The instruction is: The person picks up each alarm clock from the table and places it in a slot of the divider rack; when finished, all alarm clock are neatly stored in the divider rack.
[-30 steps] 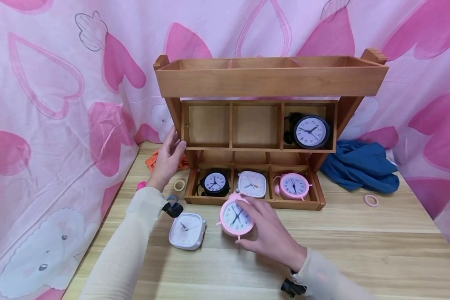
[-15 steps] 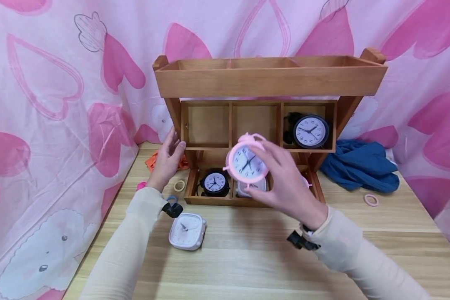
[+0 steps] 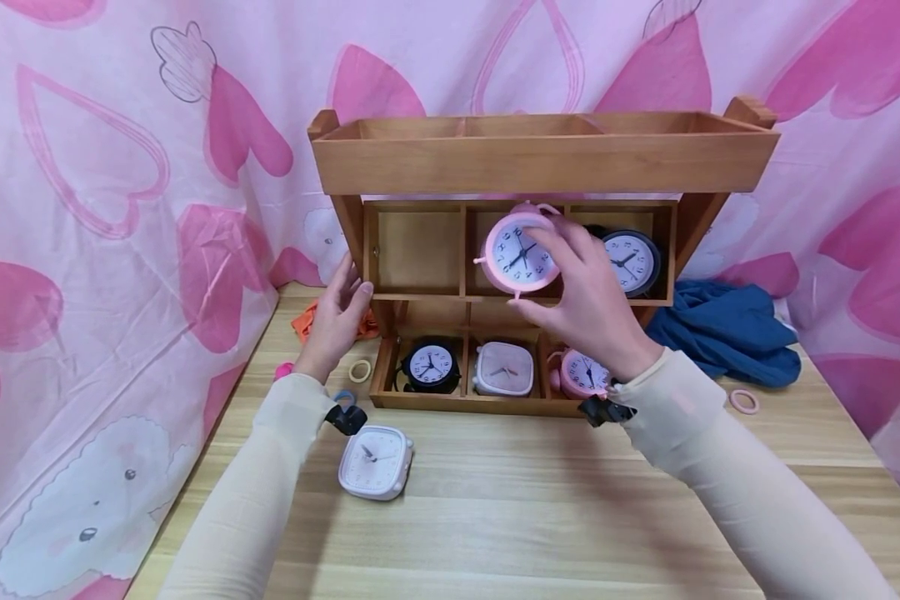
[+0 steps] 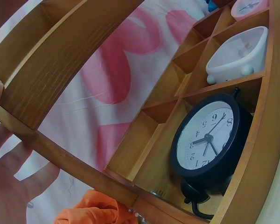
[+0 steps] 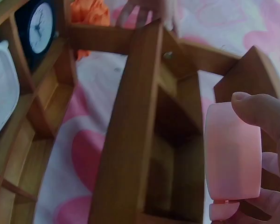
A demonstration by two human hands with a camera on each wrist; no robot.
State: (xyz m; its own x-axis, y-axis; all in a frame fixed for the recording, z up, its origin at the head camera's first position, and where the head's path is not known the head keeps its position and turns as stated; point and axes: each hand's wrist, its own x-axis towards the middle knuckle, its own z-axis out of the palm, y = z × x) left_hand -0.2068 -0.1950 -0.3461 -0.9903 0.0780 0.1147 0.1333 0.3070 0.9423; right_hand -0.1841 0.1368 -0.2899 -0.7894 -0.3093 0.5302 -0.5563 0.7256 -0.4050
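My right hand [image 3: 585, 287] pinches a pink twin-bell alarm clock [image 3: 515, 255] by its rim, thumb below and fingers above. The clock's face overlaps the middle compartment of the wooden rack's [image 3: 540, 162] second tier. Its smooth pink side shows in the right wrist view, near the compartment's mouth. My left hand [image 3: 335, 321] rests against the rack's left side, fingers straight and spread, thumb at the tier's corner. Right of the held clock, a black alarm clock [image 3: 633, 265] fills the right compartment, partly covered by my right hand. A white square clock [image 3: 375, 463] lies on the table.
The bottom tier holds a black clock [image 3: 430, 367], a white square clock [image 3: 504, 369] and a pink clock [image 3: 581, 371]. A blue cloth [image 3: 727, 333] lies right of the rack, an orange cloth [image 3: 303, 321] left. Small rings, including a pink one [image 3: 743, 402], lie on the table.
My right hand has lifted the pink alarm clock from above the table's front area, up and to the right, to the second tier's middle compartment. My left hand has stayed in place.
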